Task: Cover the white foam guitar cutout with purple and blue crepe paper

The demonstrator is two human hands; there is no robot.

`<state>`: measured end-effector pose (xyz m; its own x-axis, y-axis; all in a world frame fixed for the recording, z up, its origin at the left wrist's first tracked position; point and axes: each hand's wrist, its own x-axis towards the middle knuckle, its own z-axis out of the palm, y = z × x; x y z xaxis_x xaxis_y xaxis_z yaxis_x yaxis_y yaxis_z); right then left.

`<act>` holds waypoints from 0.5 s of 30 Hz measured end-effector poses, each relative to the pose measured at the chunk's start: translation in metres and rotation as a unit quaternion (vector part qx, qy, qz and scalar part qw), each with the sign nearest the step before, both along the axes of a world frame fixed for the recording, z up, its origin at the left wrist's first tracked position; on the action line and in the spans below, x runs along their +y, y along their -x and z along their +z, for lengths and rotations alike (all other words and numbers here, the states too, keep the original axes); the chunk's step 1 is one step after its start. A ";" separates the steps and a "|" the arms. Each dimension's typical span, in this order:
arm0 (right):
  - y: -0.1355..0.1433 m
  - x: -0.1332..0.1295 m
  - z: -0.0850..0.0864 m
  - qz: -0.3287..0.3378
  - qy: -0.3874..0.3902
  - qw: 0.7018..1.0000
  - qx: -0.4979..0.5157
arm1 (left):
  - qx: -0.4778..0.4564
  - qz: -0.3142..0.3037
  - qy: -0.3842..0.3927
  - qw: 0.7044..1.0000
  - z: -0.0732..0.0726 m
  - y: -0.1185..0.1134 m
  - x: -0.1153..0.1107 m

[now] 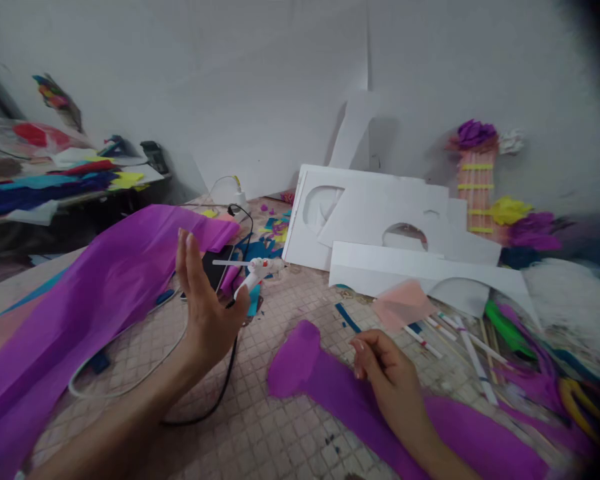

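My left hand [207, 313] is raised above the table with its fingers stretched up and the thumb apart; it holds nothing. Just beyond its thumb lies a white hot glue gun [254, 275], a glue stick poking out to the left. My right hand [393, 383] is curled, thumb and fingertips pressed together, over a strip of purple crepe paper [335, 380]. Whether anything is pinched there I cannot make out. The strip's rounded far end [295, 360] lies folded on the table, and part of the strip is hidden under my right hand and forearm.
A large purple crepe sheet [115, 260] covers the left side. White cut-out boards [370, 207] lean against the wall. On the right are paper sticks [473, 353], yellow-handled scissors [580, 407] and white fluffy material [575, 300]. A black cable [225, 393] crosses the tiled-pattern table [240, 440].
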<state>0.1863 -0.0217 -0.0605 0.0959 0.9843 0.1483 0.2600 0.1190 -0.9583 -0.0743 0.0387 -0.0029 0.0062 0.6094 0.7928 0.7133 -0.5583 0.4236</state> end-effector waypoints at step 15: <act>0.004 -0.007 -0.001 0.150 -0.069 0.974 -0.155 | 0.048 -0.206 0.401 0.891 -0.046 -0.026 -0.017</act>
<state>0.1825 -0.0287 -0.0611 -0.2638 0.9298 0.2566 0.4673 0.3559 -0.8093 -0.0487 0.0217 -0.0492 0.4052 0.9100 0.0878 0.5719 -0.3272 0.7522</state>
